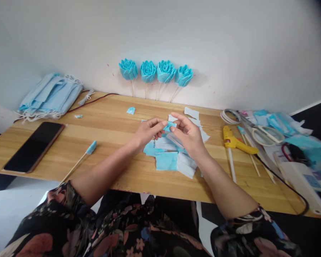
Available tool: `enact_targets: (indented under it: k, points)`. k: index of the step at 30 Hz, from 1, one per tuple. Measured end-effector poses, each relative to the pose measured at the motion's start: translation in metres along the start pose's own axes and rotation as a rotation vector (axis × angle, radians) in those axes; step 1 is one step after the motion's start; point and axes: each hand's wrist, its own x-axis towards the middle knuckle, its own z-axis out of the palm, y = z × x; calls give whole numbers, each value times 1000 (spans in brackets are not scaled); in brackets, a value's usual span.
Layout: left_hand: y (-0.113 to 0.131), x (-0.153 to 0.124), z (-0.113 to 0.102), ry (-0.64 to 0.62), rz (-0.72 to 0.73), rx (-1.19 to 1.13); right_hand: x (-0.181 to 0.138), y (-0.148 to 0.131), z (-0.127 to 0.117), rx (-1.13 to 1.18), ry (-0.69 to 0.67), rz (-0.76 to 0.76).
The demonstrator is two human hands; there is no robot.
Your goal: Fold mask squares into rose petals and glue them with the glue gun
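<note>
Grip: our left hand (pixel 149 132) and right hand (pixel 188 135) both pinch one small blue piece (pixel 170 125) just above the table's middle.
Done: four blue roses (pixel 155 71) lean on the wall.
Left: plenty, we reckon. A pile of cut squares (pixel 167 160) waits underneath.
Around: glue gun (pixel 235 142) and scissors (pixel 259 132) to the right, phone (pixel 34 146) to the left, all off to the sides.

Clad in a black garment (pixel 149 228) with red, pink and blue flowers. Short sleeves (pixel 65 200) of that print; left hand (pixel 147 132) and right hand (pixel 189 137) bare.
</note>
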Motion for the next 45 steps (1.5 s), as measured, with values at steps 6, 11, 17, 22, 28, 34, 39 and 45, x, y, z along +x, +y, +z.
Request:
enact_targets:
  k: [6, 11, 17, 22, 28, 34, 39, 45]
  points:
    - [4, -2, -1, -32, 5, 94, 0, 1, 1, 24, -3, 9]
    - [1, -2, 0, 2, 28, 51, -1, 0, 1, 51, -2, 40]
    - [-2, 0, -1, 42, 49, -57, 0, 1, 0, 67, -31, 55]
    - [2, -1, -3, 38, 24, -20, 3, -3, -8, 36, 19, 35]
    - [6, -3, -2, 12, 21, 131, 3, -8, -10, 11, -72, 55]
    - [1, 0, 0, 46, 63, 131, 3, -5, -8, -69, -131, 15]
    - [3, -2, 1, 106, 95, 15, 2, -5, -7, -88, -138, -1]
    - [1, -1, 0, 36, 40, 14, 2, -5, -4, -12, -70, 4]
